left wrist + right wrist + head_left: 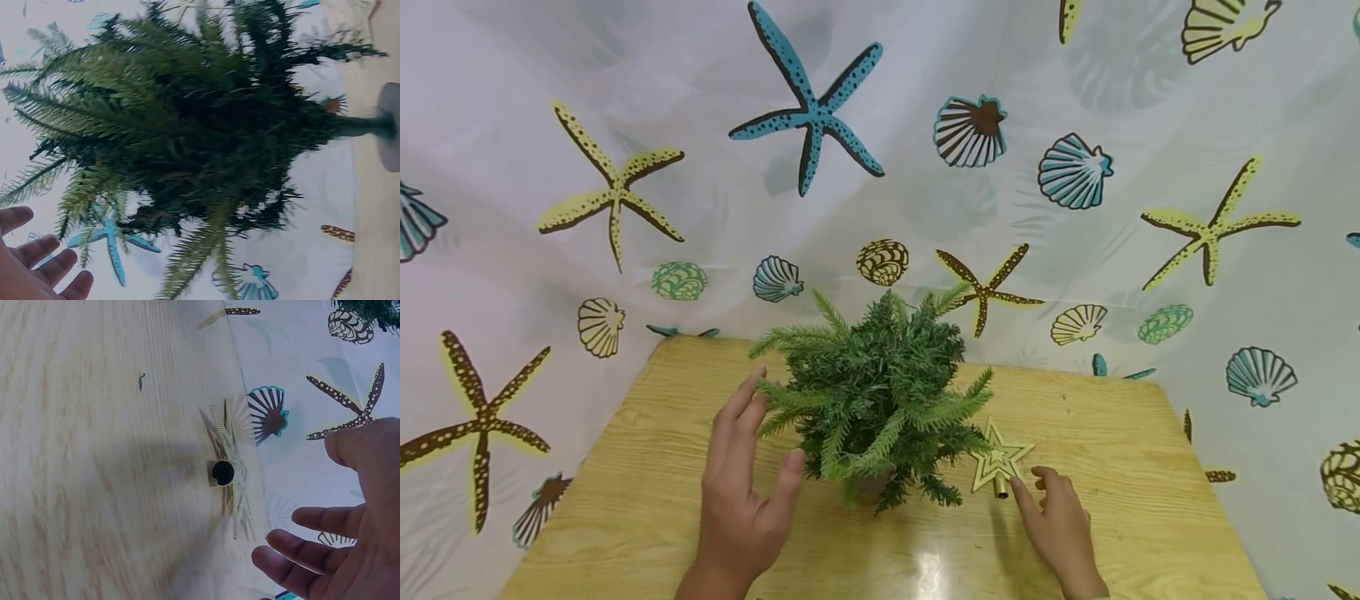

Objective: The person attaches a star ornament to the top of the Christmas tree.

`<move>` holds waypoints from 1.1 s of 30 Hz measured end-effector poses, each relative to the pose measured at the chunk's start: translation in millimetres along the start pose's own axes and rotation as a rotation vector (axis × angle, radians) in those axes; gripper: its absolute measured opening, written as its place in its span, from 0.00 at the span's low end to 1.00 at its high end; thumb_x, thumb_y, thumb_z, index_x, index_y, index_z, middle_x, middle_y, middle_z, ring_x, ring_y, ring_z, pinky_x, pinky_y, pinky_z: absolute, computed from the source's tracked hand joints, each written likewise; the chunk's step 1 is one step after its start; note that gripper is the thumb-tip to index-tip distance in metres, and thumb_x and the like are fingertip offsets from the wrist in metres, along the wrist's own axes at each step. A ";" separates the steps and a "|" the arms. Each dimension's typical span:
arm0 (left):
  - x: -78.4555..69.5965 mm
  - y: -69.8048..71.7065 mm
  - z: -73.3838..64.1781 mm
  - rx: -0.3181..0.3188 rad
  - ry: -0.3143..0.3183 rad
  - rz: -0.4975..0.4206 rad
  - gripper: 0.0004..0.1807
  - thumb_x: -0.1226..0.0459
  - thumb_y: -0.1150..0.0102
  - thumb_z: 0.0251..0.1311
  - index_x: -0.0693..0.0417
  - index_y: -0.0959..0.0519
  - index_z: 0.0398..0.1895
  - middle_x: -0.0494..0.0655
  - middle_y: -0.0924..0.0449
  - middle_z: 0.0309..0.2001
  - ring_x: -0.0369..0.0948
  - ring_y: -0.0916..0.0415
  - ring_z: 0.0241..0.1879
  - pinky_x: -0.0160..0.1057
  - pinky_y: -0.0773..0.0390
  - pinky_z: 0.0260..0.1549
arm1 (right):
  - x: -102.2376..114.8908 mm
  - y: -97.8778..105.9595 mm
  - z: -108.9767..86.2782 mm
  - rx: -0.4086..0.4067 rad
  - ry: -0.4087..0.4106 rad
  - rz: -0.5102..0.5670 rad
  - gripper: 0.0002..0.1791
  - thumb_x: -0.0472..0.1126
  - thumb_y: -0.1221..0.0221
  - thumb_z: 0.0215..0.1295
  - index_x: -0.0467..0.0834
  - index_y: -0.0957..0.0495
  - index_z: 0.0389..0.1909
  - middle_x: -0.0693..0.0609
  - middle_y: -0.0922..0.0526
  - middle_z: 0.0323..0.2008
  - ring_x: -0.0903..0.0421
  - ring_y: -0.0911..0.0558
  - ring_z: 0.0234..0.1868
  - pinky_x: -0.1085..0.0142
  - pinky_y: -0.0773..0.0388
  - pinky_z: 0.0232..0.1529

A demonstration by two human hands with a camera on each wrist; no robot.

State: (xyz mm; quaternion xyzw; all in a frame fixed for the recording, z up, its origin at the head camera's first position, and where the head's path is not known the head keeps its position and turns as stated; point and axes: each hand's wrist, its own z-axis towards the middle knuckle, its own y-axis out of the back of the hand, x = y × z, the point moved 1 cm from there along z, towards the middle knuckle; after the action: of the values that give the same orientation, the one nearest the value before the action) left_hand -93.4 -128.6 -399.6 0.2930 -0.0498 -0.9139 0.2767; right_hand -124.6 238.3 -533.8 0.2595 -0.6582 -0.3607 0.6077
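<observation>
A small artificial Christmas tree (pixel 880 392) with dark and lighter green branches stands upright on the table. In the left wrist view, the tree (pixel 187 119) appears sideways, with its thin trunk and round base (pixel 390 127) at the right. My left hand (pixel 741 483) is beside its left branches, fingers spread and holding nothing. A gold star tree topper (pixel 1000 458) with a hollow tube lies on the table right of the tree. My right hand (pixel 1060 525) is just beside the star, fingers loosely bent and apart from it in the right wrist view, where the star (pixel 232 469) shows edge-on.
The light wooden table (pixel 1120 450) reaches back to a pale curtain (pixel 895 208) printed with starfish and shells, which surrounds its back and sides. A tiny dark green scrap (pixel 141 381) lies on the wood in the right wrist view.
</observation>
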 end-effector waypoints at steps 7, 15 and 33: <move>-10.1 -2.0 26.5 -0.050 -0.057 -0.068 0.32 0.56 0.47 0.73 0.72 0.32 0.71 0.66 0.28 0.67 0.54 0.31 0.68 0.41 0.35 0.68 | -3.9 -8.5 3.2 0.027 -0.049 0.024 0.34 0.57 0.45 0.78 0.31 0.31 0.68 0.28 0.29 0.59 0.42 0.20 0.43 0.34 0.33 0.50; -23.9 -1.6 45.3 -0.094 -0.133 -0.053 0.31 0.57 0.47 0.73 0.75 0.31 0.68 0.71 0.28 0.65 0.58 0.30 0.66 0.44 0.34 0.69 | -5.7 -10.8 8.4 0.012 -0.051 0.031 0.36 0.56 0.45 0.78 0.29 0.34 0.69 0.24 0.33 0.62 0.27 0.24 0.57 0.29 0.36 0.55; -53.1 -13.2 79.0 -0.065 -0.284 0.057 0.26 0.56 0.48 0.73 0.70 0.22 0.61 0.66 0.25 0.64 0.61 0.27 0.63 0.51 0.31 0.63 | -9.6 -17.8 16.6 0.032 -0.050 -0.016 0.36 0.57 0.42 0.76 0.30 0.30 0.67 0.30 0.23 0.53 0.35 0.22 0.53 0.33 0.33 0.48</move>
State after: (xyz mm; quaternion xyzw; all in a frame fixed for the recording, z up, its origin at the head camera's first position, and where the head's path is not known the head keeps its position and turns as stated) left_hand -108.3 -94.8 -310.9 0.1501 -0.0671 -0.9391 0.3019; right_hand -141.5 237.6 -553.7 0.2652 -0.6767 -0.3613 0.5840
